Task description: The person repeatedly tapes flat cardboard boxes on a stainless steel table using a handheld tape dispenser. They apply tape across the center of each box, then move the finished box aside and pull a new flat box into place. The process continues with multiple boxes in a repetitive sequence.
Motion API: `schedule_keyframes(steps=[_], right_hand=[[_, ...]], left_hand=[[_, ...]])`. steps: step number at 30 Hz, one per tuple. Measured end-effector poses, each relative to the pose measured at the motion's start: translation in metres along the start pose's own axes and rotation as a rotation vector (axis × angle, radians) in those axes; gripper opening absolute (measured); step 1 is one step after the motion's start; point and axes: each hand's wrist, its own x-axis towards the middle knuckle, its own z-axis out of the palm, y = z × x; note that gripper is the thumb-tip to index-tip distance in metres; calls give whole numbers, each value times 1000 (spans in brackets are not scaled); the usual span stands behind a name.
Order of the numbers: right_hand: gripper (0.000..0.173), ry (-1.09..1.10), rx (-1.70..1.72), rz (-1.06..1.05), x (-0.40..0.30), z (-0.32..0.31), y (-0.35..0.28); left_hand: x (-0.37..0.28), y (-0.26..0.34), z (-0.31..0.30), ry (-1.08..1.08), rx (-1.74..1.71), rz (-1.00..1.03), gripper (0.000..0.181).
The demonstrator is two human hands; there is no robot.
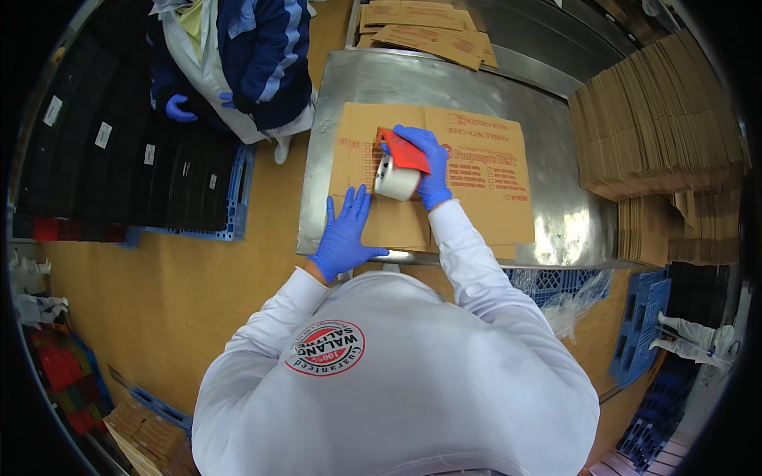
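A flattened cardboard carton (pixel 482 220) with red printing lies on a stainless steel table (pixel 559 149). My right hand (pixel 428 160), in a blue glove, grips a red tape dispenser (pixel 407 150) over the carton's middle. The dispenser bears a wide roll of tape (pixel 396 181) facing my left side. My left hand (pixel 347 234), also blue-gloved, rests with fingers spread on the carton's near left corner, its thumb along the near edge. Whether tape is stuck to the cardboard I cannot tell.
More flat cartons (pixel 422 27) lie beyond the table's far edge. Tall stacks of folded cartons (pixel 661 119) stand at the right. A co-worker (pixel 238 65) in blue gloves stands at the far left, near black crates (pixel 119 131) on a blue pallet (pixel 241 196). Clear plastic film (pixel 565 303) hangs below the near edge.
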Motion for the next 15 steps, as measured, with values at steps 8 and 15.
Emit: schedule_keyframes(steps=[8, 15], right_hand=[[24, -175, -141, 106, 6, 20, 26], [21, -287, -304, 78, -74, -8, -41]], left_hand=[[2, -10, 9, 118, -147, 47, 105], [-1, -19, 21, 189, -82, 74, 96]])
